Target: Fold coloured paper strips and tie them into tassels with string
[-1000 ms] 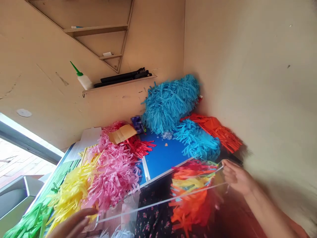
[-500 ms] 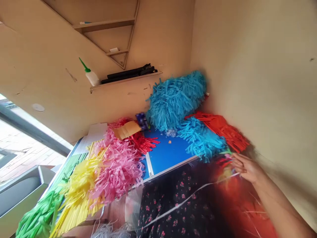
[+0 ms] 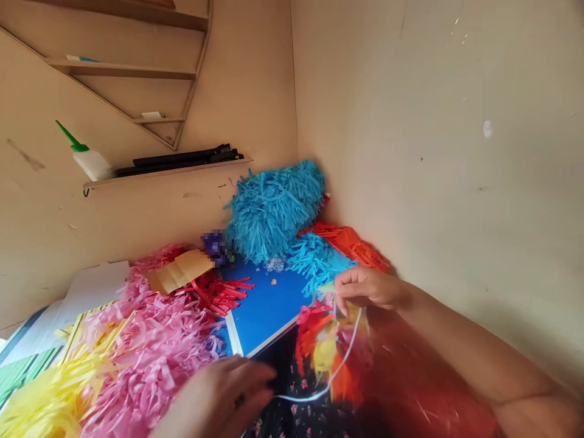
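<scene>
My right hand (image 3: 367,289) is closed in a pinch on the top of a multicoloured paper tassel (image 3: 326,350). Its red, yellow and orange strips hang below the fingers, blurred by motion. From that hand a thin white cord (image 3: 349,356) curves down and left, ending at the fingertips of my left hand (image 3: 223,389). The left hand is smeared, so whether it grips the cord does not show. It is over the near edge of a pink fringed paper pile (image 3: 150,347). Blue fringed paper (image 3: 319,255) lies just behind my right hand.
A blue tabletop (image 3: 274,310) holds red strips (image 3: 219,295), yellow fringe (image 3: 50,389), a brown paper piece (image 3: 180,271) and a big blue fringed bundle (image 3: 276,210) in the corner. Orange-red fringe (image 3: 353,243) lies by the right wall. Above, a shelf (image 3: 182,175) carries a glue bottle (image 3: 91,163).
My left hand has come into view at the lower middle. My right hand, with the tassel and cord, now appears further left. The camera view has turned to the right.
</scene>
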{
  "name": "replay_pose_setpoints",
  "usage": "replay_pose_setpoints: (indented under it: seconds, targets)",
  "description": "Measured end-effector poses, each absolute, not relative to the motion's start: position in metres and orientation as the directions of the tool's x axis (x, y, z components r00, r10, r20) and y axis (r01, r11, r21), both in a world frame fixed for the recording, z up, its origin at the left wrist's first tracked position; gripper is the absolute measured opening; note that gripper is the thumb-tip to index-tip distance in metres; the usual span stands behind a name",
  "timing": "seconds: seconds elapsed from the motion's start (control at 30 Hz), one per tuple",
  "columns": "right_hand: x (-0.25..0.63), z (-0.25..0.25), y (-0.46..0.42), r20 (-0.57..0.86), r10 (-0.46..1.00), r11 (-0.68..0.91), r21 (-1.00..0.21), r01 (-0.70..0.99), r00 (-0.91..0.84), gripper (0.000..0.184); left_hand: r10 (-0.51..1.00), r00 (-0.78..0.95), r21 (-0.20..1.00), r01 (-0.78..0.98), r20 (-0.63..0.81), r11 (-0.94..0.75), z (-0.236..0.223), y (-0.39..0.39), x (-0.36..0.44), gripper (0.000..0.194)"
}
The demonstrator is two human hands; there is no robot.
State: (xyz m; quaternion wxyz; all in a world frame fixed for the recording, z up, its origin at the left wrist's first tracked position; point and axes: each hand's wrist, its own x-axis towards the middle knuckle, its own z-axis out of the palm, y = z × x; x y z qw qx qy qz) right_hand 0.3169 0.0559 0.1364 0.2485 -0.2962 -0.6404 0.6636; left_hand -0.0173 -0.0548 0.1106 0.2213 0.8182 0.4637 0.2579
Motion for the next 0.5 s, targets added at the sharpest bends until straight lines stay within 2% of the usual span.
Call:
replay_pose_setpoints:
  seconds: [0.07,0.17,0.3,0.4,0.5]
  targets:
    - [0.304,0.149,0.052,-0.025,0.681,0.027,-0.998,0.059,-0.732,0.036,0.874,0.474,0.604,0.666,0.111,-0.438,0.106,-0.036,0.034,0.018]
    - [0.294,0.154,0.049,-0.004,0.669,0.069,-0.995,0.067,-0.743,0.038,0.883,0.433,0.652,0.620,0.180,-0.437,0.090,-0.016,0.078,0.015]
    - [0.291,0.148,0.050,-0.029,0.695,0.033,-0.997,0.072,-0.718,0.041,0.882,0.341,0.700,0.539,0.326,-0.468,0.082,-0.008,0.061,0.033]
    - [0.283,0.142,0.053,-0.051,0.679,0.045,-0.993,0.111,-0.733,0.040,0.878,0.288,0.784,0.401,0.383,-0.473,0.095,-0.010,0.039,0.032]
    - [0.266,0.140,0.054,-0.053,0.599,0.104,-0.984,0.143,-0.799,0.035,0.853,0.374,0.836,0.271,0.365,-0.477,0.107,-0.007,0.036,0.026]
